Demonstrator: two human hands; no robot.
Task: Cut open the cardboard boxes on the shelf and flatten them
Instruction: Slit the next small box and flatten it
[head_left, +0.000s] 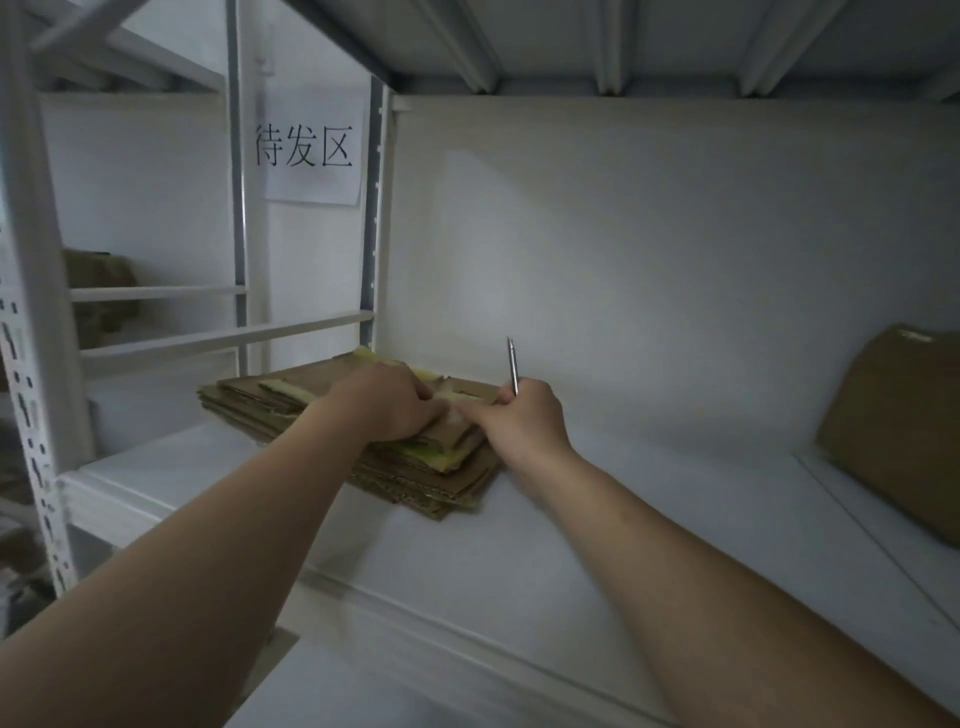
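The right hand (524, 415), just right of frame centre, is closed around a slim silver metal knife (512, 366); the tool stands upright, its tip pointing up and away from both hands and the cardboard, probably parked safe while the fingers do other work; the forefinger reaches left to touch the top sheet. The left hand (384, 405), just beside it at frame centre, lies knuckles-up on the stack of flattened brown cardboard sheets (291, 410), fingers bent down onto the topmost piece; whether it grips that piece or only presses it I cannot tell; either way the weight seems meant to keep the sheet flat and squared on the pile.

The stack, with strips of yellowish tape showing along some edges, sits on the white metal shelf (623, 519) against the back wall and close to the upright post, left of centre; that corner likely keeps it from sliding. At the right edge of the frame, well apart from the hands, 1 brown cardboard box (898, 426) leans on the same shelf; it looks not yet cut, so I judge it the next piece of work. A white paper sign (311, 150) hangs at upper left.
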